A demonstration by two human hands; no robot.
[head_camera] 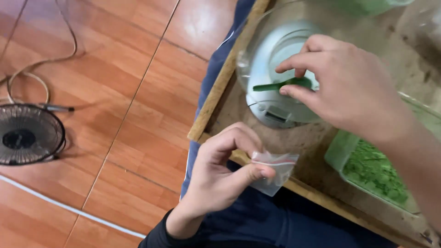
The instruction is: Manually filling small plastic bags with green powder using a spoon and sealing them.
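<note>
Orange tiled floor (pixel 138 92), low wooden table (pixel 220 82). Left hand (pixel 220 174) pinches a small clear bag (pixel 275 172) at the table's edge; right hand (pixel 349 87) grips a green scoop (pixel 280 85) over the scale (pixel 275 110).

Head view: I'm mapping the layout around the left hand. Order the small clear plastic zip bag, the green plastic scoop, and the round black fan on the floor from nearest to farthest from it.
1. Small clear plastic zip bag: pinched in the left hand.
2. Green plastic scoop: above it, held by the right hand over the clear bowl.
3. Round black fan: far left, on the tiled floor.
</note>
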